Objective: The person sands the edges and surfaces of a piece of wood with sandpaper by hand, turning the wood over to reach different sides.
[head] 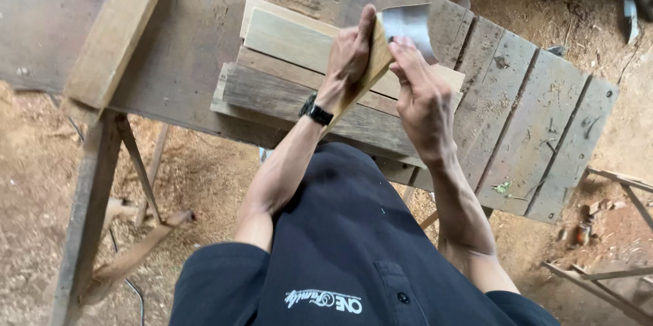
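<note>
Seen from above, a person in a dark shirt works at a rough wooden table (204, 20). The left hand (348, 54), with a black wristwatch (315, 111) on that wrist, is closed around a narrow strip of pale wood (371, 71), holding it tilted so its upper end rises away from the body. The right hand (423, 98) pinches the lower edge of a thin, flat metal blade (408, 25) between fingers and thumb, with the blade set against the top end of the strip. Both hands hang just above a stack of weathered boards (299, 74) lying on the table, near its front edge.

The step in hand appears to be scraping or trimming the end of the strip with the blade. Continuing would seem to call for a firm left grip to keep the strip from turning, and a steady blade angle kept clear of the left thumb.

A long wooden block (115, 30) lies on the table to the left. Sawdust (204, 176) covers the ground below, with loose slats (605, 285) at lower right.
</note>
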